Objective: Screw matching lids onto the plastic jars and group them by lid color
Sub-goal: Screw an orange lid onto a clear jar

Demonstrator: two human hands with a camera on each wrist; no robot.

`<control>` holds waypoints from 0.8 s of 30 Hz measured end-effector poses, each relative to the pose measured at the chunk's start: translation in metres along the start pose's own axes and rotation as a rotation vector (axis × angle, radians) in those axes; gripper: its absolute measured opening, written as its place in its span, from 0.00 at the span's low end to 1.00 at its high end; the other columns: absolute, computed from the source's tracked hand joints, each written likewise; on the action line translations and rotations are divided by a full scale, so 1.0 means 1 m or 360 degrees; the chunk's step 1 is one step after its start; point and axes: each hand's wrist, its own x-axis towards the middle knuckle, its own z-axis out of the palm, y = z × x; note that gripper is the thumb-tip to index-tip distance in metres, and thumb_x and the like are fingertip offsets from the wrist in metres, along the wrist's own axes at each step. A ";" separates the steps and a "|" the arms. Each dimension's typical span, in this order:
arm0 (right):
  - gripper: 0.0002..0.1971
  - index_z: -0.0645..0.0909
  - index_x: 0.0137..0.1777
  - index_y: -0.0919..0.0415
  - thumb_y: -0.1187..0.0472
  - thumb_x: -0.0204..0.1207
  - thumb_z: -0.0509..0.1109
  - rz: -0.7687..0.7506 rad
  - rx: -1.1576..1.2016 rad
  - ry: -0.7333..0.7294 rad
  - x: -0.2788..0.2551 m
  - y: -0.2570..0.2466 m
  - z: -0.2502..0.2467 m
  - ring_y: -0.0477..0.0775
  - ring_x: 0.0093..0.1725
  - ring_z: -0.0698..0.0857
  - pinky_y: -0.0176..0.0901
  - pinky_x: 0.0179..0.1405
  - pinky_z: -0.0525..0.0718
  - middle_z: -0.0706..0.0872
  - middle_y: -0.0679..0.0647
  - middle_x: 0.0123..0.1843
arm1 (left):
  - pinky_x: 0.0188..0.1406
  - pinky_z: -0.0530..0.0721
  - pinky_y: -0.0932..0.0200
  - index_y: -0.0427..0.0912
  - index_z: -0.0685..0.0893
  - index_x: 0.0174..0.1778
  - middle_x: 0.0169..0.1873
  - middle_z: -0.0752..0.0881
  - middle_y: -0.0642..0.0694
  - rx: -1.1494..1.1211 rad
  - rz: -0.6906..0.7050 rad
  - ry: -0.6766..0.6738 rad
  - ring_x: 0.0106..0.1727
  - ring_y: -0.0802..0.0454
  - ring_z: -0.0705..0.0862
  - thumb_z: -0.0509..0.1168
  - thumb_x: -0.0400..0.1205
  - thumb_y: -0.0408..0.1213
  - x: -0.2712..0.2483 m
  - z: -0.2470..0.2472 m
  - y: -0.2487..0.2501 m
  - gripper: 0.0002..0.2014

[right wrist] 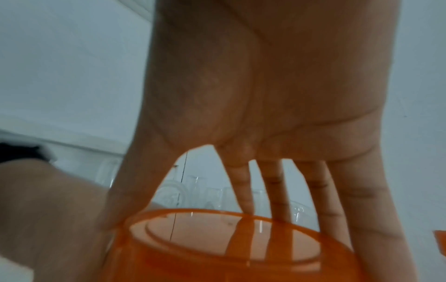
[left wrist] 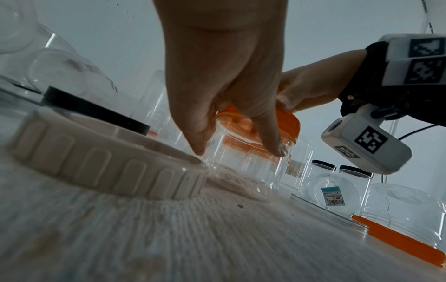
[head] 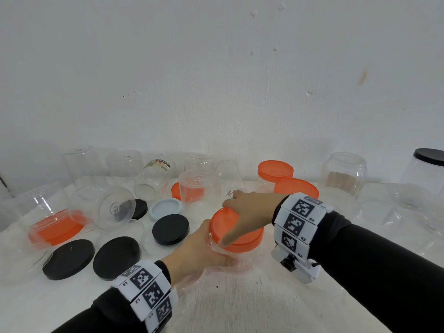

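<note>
At lower centre of the head view, the left hand (head: 192, 251) grips the clear jar (head: 230, 258) while the right hand (head: 245, 212) clasps its orange lid (head: 240, 234); I'd keep the lid level while twisting, the jar braced.

bare tabletop (head: 252, 306) in front; black lids (head: 115, 258) crowd the left.

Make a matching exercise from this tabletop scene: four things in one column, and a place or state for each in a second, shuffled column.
Things
1. left hand
2. right hand
3. pale blue lid
4. labelled jar

Places or states
A. lying on its side near the wall
B. gripping the orange lid from above
C. holding the clear jar by its side
D. loose on the table

Pairs: 1-C, 2-B, 3-D, 4-A
</note>
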 end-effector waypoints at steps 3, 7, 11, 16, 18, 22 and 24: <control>0.54 0.53 0.84 0.49 0.21 0.63 0.64 0.0061 -0.0015 0.0022 0.001 -0.002 0.004 0.61 0.79 0.64 0.64 0.70 0.71 0.54 0.51 0.84 | 0.42 0.82 0.75 0.53 0.67 0.72 0.64 0.82 0.53 0.0033 -0.0004 0.0002 0.62 0.60 0.82 0.83 0.65 0.30 -0.001 -0.001 0.001 0.43; 0.53 0.46 0.83 0.37 0.32 0.64 0.74 -0.0060 0.0028 -0.0117 -0.003 -0.001 -0.004 0.57 0.81 0.60 0.63 0.73 0.68 0.52 0.42 0.84 | 0.45 0.82 0.73 0.51 0.66 0.74 0.65 0.81 0.52 0.0033 -0.0028 0.0018 0.65 0.57 0.81 0.82 0.65 0.28 -0.001 -0.001 0.000 0.45; 0.48 0.52 0.82 0.35 0.34 0.65 0.75 -0.0104 0.0075 -0.0077 -0.003 0.001 -0.005 0.55 0.79 0.63 0.62 0.72 0.70 0.59 0.43 0.81 | 0.42 0.82 0.74 0.53 0.65 0.73 0.65 0.80 0.51 0.0060 -0.0036 0.0044 0.65 0.56 0.81 0.83 0.65 0.29 -0.001 0.000 0.002 0.46; 0.51 0.54 0.83 0.44 0.23 0.63 0.66 0.0027 0.0030 0.0031 -0.001 -0.003 0.005 0.61 0.78 0.64 0.65 0.70 0.72 0.58 0.49 0.82 | 0.40 0.82 0.75 0.55 0.67 0.71 0.63 0.82 0.52 0.0085 -0.0024 0.0027 0.61 0.59 0.82 0.83 0.66 0.30 -0.002 -0.001 0.002 0.43; 0.52 0.52 0.83 0.44 0.23 0.64 0.66 0.0029 0.0013 0.0010 -0.002 -0.004 0.005 0.60 0.79 0.63 0.65 0.71 0.71 0.56 0.49 0.83 | 0.40 0.81 0.76 0.55 0.67 0.71 0.63 0.83 0.53 0.0079 -0.0024 0.0019 0.61 0.60 0.82 0.83 0.65 0.31 -0.001 -0.001 0.001 0.43; 0.51 0.49 0.83 0.37 0.34 0.65 0.75 -0.0096 0.0050 -0.0068 -0.005 0.001 -0.001 0.56 0.80 0.61 0.62 0.72 0.70 0.56 0.44 0.82 | 0.47 0.82 0.71 0.54 0.66 0.72 0.65 0.81 0.53 0.0080 -0.0020 0.0030 0.65 0.57 0.81 0.85 0.61 0.33 0.001 -0.002 -0.001 0.47; 0.50 0.51 0.83 0.37 0.36 0.65 0.77 -0.0123 0.0088 -0.0043 -0.005 0.004 -0.002 0.55 0.80 0.62 0.60 0.72 0.70 0.58 0.43 0.81 | 0.48 0.82 0.70 0.54 0.67 0.72 0.64 0.81 0.53 0.0081 -0.0010 0.0033 0.65 0.57 0.81 0.85 0.58 0.36 0.002 -0.002 -0.002 0.48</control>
